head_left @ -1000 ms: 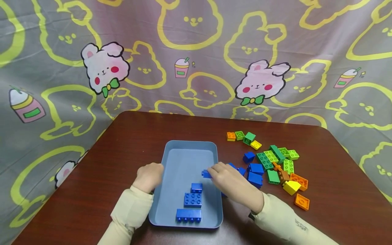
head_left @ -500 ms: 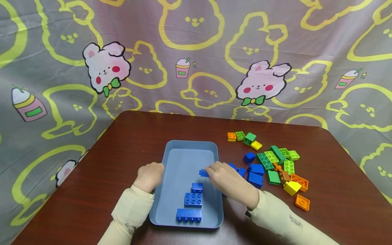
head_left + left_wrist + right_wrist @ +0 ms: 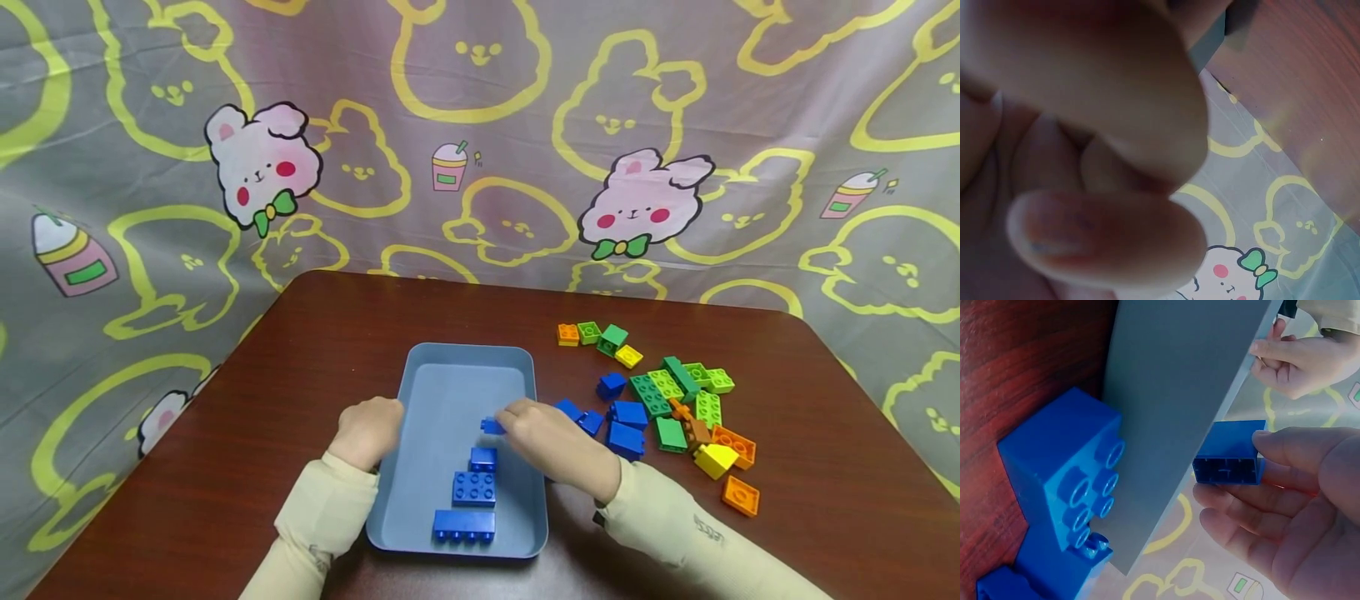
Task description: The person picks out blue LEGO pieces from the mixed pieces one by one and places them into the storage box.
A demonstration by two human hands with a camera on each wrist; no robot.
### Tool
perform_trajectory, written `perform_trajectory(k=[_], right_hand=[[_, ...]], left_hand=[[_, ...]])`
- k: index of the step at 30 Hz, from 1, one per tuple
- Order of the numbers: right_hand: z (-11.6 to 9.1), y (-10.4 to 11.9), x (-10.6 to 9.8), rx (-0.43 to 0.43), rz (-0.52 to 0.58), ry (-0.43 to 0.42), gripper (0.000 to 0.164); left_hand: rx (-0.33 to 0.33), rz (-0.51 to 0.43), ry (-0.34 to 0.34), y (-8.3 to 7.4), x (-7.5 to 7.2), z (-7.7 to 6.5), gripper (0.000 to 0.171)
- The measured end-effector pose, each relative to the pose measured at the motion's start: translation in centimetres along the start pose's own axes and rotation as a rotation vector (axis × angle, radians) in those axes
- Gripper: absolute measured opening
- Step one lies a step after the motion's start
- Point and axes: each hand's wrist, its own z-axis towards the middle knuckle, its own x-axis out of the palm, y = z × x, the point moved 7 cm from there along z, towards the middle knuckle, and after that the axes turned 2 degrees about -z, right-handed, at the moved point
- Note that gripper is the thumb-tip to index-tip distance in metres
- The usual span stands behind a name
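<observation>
My right hand [image 3: 558,446] pinches a blue toy building brick [image 3: 491,426] over the right side of the grey-blue tray [image 3: 442,387]. In the right wrist view the thumb is on top and the fingers are beneath, with the brick's hollow underside [image 3: 1225,470] showing. Three more blue bricks lie inside the tray in a column: a small one [image 3: 483,459], a six-stud one [image 3: 474,488] and a long one [image 3: 464,525] on its side. My left hand [image 3: 367,431] grips the tray's left rim with curled fingers; its fingertips are hidden from the head view.
Right of the tray lie several loose blue bricks [image 3: 626,440]. Farther right is a scatter of green [image 3: 648,394], orange [image 3: 741,495] and yellow [image 3: 716,459] bricks. A small row including an orange brick [image 3: 567,334] sits toward the back. A patterned cloth [image 3: 510,125] hangs behind the brown table [image 3: 315,333].
My right hand has moved a little to the left over the tray, carrying the blue brick. The left hand stays at the rim, and the bricks in the tray lie as before.
</observation>
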Motion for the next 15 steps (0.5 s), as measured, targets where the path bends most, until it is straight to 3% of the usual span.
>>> perform_trajectory(k=[15], right_hand=[[0.4, 0.6, 1.2, -0.016, 0.097, 0.066, 0.024]], left_hand=[[-0.003, -0.005, 0.002, 0.0, 0.0, -0.1, 0.042]])
